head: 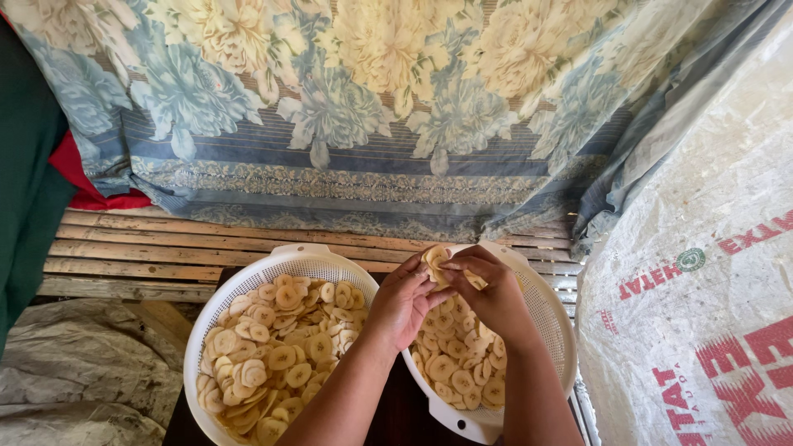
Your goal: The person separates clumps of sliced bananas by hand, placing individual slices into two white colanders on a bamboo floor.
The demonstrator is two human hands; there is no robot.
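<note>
On the left, the left basket (248, 285), a white plastic one with a fine mesh wall, sits piled with pale yellow banana slices (277, 347), round and oval, lying loose and overlapping almost to the rim. Just right of it, touching or nearly so, the right basket (555, 318) of the same kind holds a thinner layer of slices, so its mesh wall shows bare on the far and right sides.

Both hands meet over the far left part of the right basket. The left hand (405, 299) and the right hand (487, 289) are pressed close together, fingertips pinching a small clump of slices (435, 260) held above the heap. It looks as if stuck slices are being peeled apart, though the fingers hide the exact grip. By my judgement the work is at the separating step, and the next move calls for a light pull with the fingertips, since such thin slices would tear easily.

Both baskets rest on a dark surface (396, 413), with a slatted wooden bench (140, 248) and flowered cloth (347, 116) beyond, and a printed white sack (702, 289) at right.
</note>
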